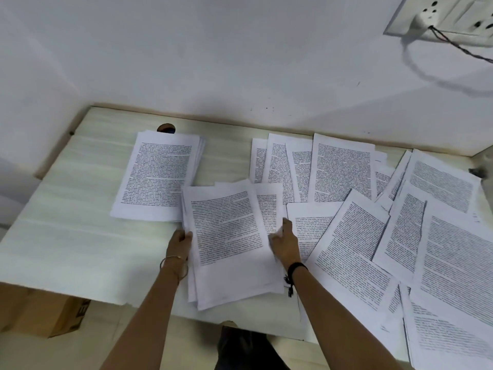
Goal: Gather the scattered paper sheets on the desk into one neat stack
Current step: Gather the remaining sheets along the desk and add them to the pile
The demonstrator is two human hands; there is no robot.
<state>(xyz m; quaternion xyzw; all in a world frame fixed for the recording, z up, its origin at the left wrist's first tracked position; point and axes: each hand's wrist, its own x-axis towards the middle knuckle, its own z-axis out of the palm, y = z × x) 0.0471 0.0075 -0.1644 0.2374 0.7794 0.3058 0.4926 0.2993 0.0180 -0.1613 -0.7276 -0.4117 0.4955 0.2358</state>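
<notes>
Head view: the step in hand is collection of loose sheets into a held bundle, before transfer to the main pile.

1. Task items. A partial bundle of white printed paper sheets [229, 236] sits at the near centre of the pale wood-grain tabletop [66, 236]. Its near edges are fanned and out of line. Whether it rests on the surface or is lifted clear cannot be told.
2. Left grip [180, 241]: fingers curled round the left edge of the bundle.
3. Right grip [284, 244]: closed on the right edge of the bundle, thumb on the top sheet. This hand is blurred, so the finger positions are not certain.
4. A squared stack of white printed sheets [157, 177] lies at the far left. The far left corner of the bundle overlaps its near right corner.
5. The remaining scattered white printed sheets [400, 222] cover the right half of the surface, overlapping at mixed angles. Some overhang the near edge.

Assessment: the task appears less than half complete, as many sheets remain loose.

Next move, as judged: square the bundle edges between both hands, then place it on the far-left stack or add further sheets from the right. Maintain a firm hold on both edges, because the fanned sheets are likely to slide apart
</notes>
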